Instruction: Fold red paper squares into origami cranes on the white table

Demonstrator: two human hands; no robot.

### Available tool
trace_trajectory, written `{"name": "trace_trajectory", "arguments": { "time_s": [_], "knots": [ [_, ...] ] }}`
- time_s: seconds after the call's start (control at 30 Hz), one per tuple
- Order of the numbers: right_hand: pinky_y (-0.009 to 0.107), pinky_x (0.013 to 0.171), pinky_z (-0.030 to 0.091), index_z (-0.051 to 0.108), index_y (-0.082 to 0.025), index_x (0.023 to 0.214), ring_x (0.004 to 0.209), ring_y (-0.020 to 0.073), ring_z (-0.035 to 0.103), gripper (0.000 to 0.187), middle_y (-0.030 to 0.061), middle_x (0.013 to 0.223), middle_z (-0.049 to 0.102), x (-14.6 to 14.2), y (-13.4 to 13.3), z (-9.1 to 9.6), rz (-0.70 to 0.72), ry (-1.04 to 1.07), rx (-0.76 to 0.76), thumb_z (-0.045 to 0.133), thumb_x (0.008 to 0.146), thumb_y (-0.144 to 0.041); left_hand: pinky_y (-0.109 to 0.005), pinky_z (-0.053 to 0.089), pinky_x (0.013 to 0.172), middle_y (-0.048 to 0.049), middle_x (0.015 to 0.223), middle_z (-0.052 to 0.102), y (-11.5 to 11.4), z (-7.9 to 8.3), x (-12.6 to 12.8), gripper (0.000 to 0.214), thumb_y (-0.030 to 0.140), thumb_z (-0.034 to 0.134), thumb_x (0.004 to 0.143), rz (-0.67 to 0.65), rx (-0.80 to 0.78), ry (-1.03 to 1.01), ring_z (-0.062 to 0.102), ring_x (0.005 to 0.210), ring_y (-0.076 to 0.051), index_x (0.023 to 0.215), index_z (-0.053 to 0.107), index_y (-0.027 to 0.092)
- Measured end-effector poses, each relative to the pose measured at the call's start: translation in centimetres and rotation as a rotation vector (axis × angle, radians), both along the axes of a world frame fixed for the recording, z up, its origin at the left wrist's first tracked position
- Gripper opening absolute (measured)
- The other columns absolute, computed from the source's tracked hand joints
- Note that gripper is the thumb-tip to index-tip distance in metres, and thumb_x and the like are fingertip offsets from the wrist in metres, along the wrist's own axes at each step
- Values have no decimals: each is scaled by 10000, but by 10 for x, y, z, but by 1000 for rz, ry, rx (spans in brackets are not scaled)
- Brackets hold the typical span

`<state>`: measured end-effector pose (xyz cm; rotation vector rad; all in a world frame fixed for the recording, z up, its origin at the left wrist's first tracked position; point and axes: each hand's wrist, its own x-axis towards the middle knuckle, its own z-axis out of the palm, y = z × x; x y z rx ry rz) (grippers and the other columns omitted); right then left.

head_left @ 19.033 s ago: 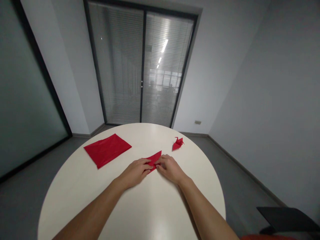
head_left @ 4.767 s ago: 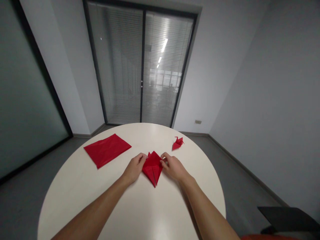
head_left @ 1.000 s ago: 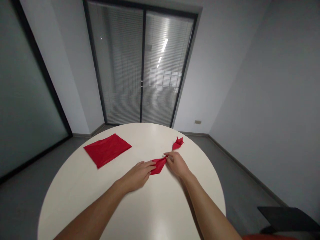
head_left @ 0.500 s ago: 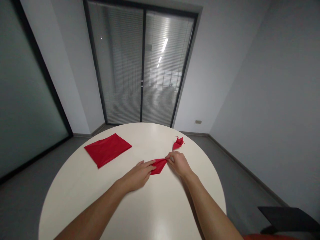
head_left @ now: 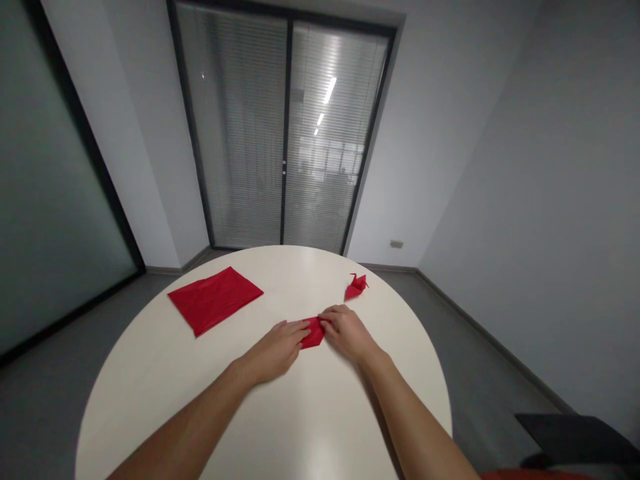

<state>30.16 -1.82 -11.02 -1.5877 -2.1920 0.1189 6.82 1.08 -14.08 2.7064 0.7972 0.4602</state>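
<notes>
A folded piece of red paper (head_left: 314, 335) lies on the table between my hands. My left hand (head_left: 280, 347) rests flat over its left part, fingers stretched out and holding it down. At the paper's right end, the curled fingers of my right hand (head_left: 347, 330) close on the tip, which they partly cover. Just beyond my right hand stands a small red origami crane (head_left: 356, 287). Farther left lies a flat stack of red paper sheets (head_left: 217, 303), untouched.
The round white table (head_left: 300, 413) carries all the paper. Behind it is a glazed panel with blinds (head_left: 245, 133). A dark chair part (head_left: 580, 437) shows at lower right, beside the table.
My right hand has moved left, bringing the right tip of the folded paper over toward the middle, so less of the paper shows. My left hand has stayed in place.
</notes>
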Motion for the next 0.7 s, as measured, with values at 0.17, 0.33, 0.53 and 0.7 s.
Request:
{"name": "trace_trajectory", "arguments": {
  "time_s": [0.17, 0.33, 0.53, 0.7],
  "knots": [
    [493, 1191, 296, 513, -140, 1485, 1438, 320, 422, 519, 146, 1558, 467, -7, -7, -10, 61, -72, -175, 390, 1044, -385, -492, 300, 1211, -64, 1535, 513, -2, 4, 2, 495, 184, 401, 993, 6, -3, 0, 441, 1433, -237, 1473, 494, 261],
    [599, 1228, 155, 278, -126, 1602, 1554, 357, 144, 607, 131, 1669, 214, -8, -10, -14, -92, -108, -321, 278, 1062, -404, -521, 282, 1213, -74, 1546, 499, -2, 4, 1, 480, 212, 378, 1014, 6, -27, 25, 426, 1447, -239, 1477, 498, 251],
    [552, 1255, 75, 260, -141, 1610, 1566, 321, 92, 634, 107, 1678, 197, -13, -11, -10, 45, -88, -299, 238, 1064, -463, -545, 261, 1215, -65, 1593, 431, -3, 8, 2, 467, 223, 354, 1033, -14, -44, 34, 365, 1488, -225, 1474, 498, 275],
    [538, 1259, 51, 180, -141, 1625, 1569, 320, 56, 786, 116, 1686, 130, -15, -13, -7, 50, -63, -405, 267, 1020, -636, -530, 250, 1220, -68, 1585, 444, -3, 11, 2, 457, 278, 387, 1045, -9, -17, 20, 378, 1481, -219, 1493, 475, 278]
  ]
}}
